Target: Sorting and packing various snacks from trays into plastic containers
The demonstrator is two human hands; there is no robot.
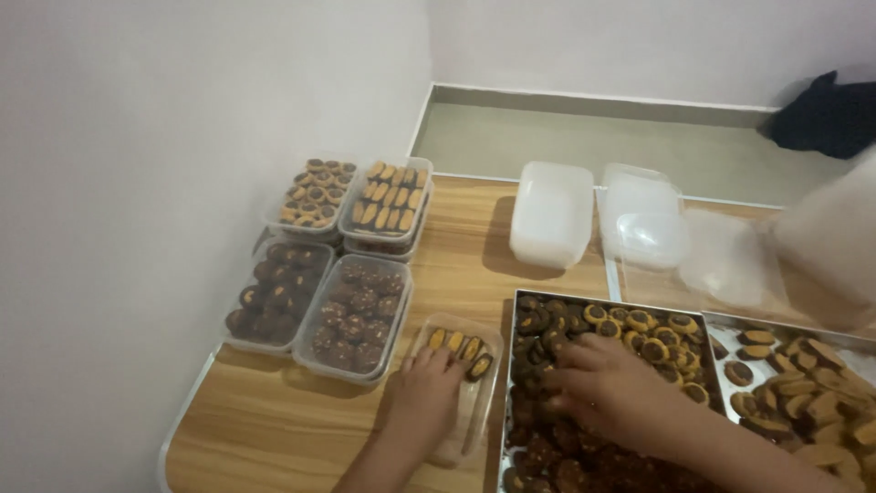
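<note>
My left hand (pixel 422 395) rests inside a clear plastic container (pixel 484 402) on the wooden table, its fingers touching a row of yellow-and-dark cookies (pixel 459 347) at the far end. My right hand (pixel 598 381) reaches into a metal baking tray (pixel 584 300) full of dark and ringed cookies, fingers curled over the dark cookies (pixel 537 342) at its left side. Whether it grips one is hidden.
Filled clear containers stand at the left: dark cookies (pixel 358 315), more dark ones (pixel 276 292), striped ones (pixel 388 203), ringed ones (pixel 313 194). Upturned empty containers (pixel 550 212) and lids (pixel 642 219) lie behind. A second tray of cookies (pixel 803 383) sits right. Dark cloth (pixel 826 114) lies on the floor.
</note>
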